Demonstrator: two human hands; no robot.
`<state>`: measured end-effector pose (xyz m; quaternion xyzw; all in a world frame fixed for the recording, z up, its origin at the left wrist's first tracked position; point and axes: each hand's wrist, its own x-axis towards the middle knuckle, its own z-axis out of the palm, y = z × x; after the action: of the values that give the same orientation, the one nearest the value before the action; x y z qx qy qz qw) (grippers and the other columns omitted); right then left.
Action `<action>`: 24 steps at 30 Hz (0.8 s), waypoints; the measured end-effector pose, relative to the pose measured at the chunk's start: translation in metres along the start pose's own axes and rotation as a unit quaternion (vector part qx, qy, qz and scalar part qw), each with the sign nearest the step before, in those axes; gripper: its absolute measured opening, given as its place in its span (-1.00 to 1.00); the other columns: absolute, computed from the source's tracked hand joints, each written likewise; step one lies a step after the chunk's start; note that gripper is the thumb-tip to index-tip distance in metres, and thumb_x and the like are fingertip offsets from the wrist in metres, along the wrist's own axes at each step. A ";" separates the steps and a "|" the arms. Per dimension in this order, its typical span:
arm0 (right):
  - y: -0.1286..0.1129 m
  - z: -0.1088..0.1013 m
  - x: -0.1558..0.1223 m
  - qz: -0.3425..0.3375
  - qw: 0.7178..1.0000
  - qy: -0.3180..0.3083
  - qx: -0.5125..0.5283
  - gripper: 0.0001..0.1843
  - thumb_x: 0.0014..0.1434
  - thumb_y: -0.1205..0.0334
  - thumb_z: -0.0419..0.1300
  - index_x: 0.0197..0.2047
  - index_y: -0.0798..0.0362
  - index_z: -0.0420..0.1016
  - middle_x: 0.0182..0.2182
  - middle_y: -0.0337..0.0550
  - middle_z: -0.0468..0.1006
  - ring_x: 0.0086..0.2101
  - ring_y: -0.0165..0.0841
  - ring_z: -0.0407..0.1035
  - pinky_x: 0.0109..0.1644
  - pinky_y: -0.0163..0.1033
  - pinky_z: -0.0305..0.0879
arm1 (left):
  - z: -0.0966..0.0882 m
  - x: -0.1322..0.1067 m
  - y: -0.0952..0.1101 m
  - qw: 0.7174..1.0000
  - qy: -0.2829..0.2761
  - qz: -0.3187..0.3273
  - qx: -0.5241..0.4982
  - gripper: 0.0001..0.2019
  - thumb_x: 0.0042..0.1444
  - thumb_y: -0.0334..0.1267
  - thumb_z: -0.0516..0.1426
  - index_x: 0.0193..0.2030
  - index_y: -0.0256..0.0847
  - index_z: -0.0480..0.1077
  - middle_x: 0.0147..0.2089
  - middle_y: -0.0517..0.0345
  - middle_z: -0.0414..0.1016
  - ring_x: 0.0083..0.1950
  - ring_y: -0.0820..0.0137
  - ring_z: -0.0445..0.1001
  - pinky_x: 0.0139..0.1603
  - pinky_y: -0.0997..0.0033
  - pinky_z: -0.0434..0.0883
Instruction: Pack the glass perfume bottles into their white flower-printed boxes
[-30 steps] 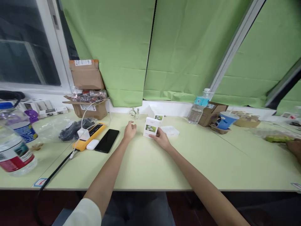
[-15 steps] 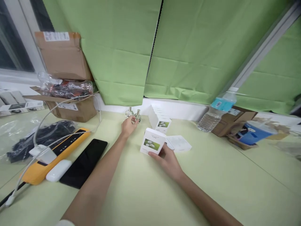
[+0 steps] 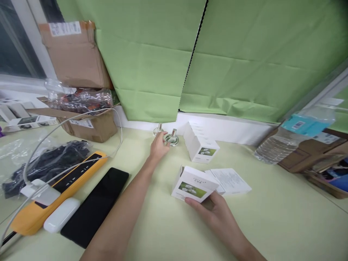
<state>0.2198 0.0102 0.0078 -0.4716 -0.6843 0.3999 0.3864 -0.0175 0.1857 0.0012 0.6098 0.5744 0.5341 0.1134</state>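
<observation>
My left hand reaches to the back of the table, thumb and fingertips closed at the left edge of a round clear glass perfume bottle with a silver neck. A second similar bottle stands just behind those fingers, partly hidden. My right hand grips a small white box with a picture of white flowers on green. Its top looks open, and it tilts over the table. Beneath and behind it lies a white printed flat piece. Several matching boxes stand in a row against the wall.
On the left are a black phone, a white earbud case, an orange power strip with cables, and a cardboard box of plastic bottles. A tilted water bottle and a brown carton are at the right.
The view has shifted closer and leftward. The perfume bottle at my left fingers now shows a broader face. The box in my right hand has tipped over further.
</observation>
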 end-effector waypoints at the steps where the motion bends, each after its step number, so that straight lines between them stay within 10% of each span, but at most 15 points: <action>1: -0.001 0.000 0.000 0.006 1.000 -0.002 0.009 -0.52 0.04 -0.04 0.41 0.05 -0.25 0.50 0.03 -0.11 0.59 0.03 0.04 0.49 0.03 0.18 0.54 | 0.001 0.001 0.002 1.000 -0.009 0.011 0.010 -0.50 0.04 -0.36 0.27 0.15 -0.05 0.32 0.13 0.10 0.44 -0.19 0.32 0.47 -0.08 0.26 0.40; 9: -0.012 0.002 -0.004 0.038 0.997 -0.031 0.062 -0.49 0.15 0.00 0.35 0.11 -0.03 0.42 0.12 -0.03 0.53 0.12 -0.09 0.42 0.20 0.01 0.41 | -0.001 0.006 0.008 0.998 0.067 -0.007 0.006 -0.79 0.33 -0.16 0.03 0.01 -0.08 0.39 0.03 0.13 0.51 -0.27 0.40 0.46 -0.10 0.36 0.37; 14: -0.009 0.002 -0.004 0.037 0.997 -0.029 0.064 -0.52 0.15 0.02 0.36 0.10 -0.05 0.44 0.11 -0.03 0.54 0.11 -0.08 0.43 0.19 0.02 0.42 | -0.003 0.018 0.002 0.972 0.181 -0.140 0.047 -0.69 0.30 -0.08 0.05 0.12 -0.12 0.30 0.14 0.01 0.43 0.05 0.26 0.45 0.02 0.29 0.35; 24: -0.015 0.002 -0.005 0.051 0.995 -0.024 0.078 -0.55 0.11 0.05 0.39 0.06 -0.06 0.50 0.05 -0.05 0.59 0.08 -0.06 0.47 0.12 0.00 0.48 | 0.006 0.044 -0.007 0.965 0.103 -0.194 0.146 -0.33 -0.06 0.18 0.29 0.14 -0.07 0.31 0.21 -0.11 0.33 0.26 0.01 0.29 0.11 0.07 0.34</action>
<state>0.2139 0.0015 0.0194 -0.4650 -0.6350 0.4824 0.3846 -0.0273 0.2271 0.0167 0.4382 0.7619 0.4725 0.0650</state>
